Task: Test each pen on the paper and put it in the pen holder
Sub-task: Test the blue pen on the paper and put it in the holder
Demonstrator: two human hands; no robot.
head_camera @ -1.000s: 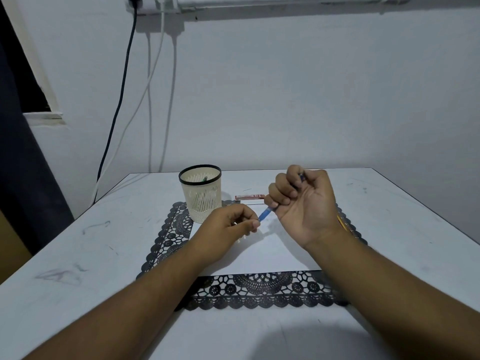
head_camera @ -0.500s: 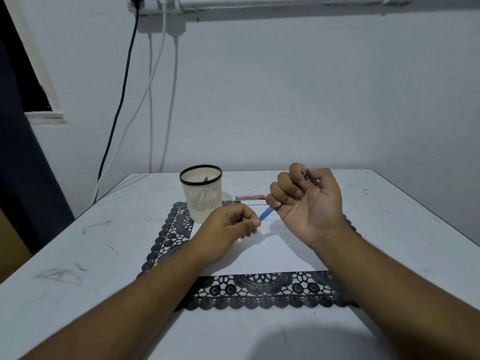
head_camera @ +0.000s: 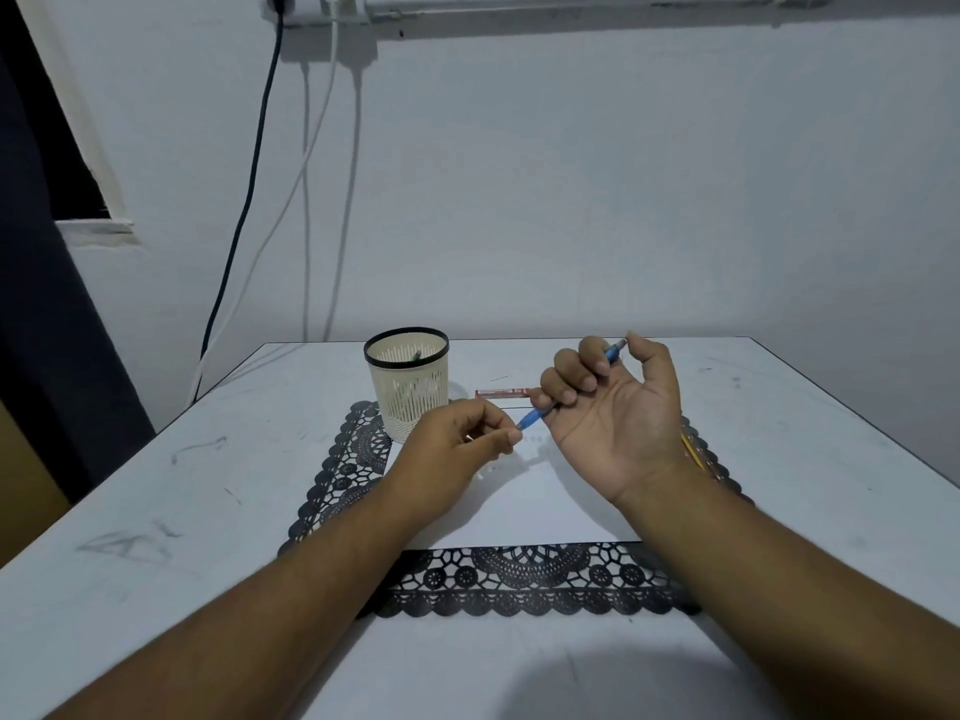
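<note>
My right hand (head_camera: 613,407) is turned palm up above the white paper (head_camera: 519,511), with its fingers curled round a blue pen (head_camera: 532,419). The pen's rear end sticks out by the thumb, and its blue front end points left and down. My left hand (head_camera: 457,449) has its fingers curled and pinches that front end between thumb and forefinger. The cream pen holder (head_camera: 408,392) with a black rim stands upright at the mat's far left corner. A green pen (head_camera: 416,355) is inside it.
The paper lies on a black lace mat (head_camera: 519,574) on a white table (head_camera: 156,511). A reddish pen (head_camera: 501,392) lies beyond the paper. A yellow pencil (head_camera: 693,452) shows beside my right wrist. Cables hang down the wall at the back left.
My right hand has turned a little more palm up and its thumb has lifted, which shows more of the pen's rear end. My left hand has stayed at the pen's front end.
</note>
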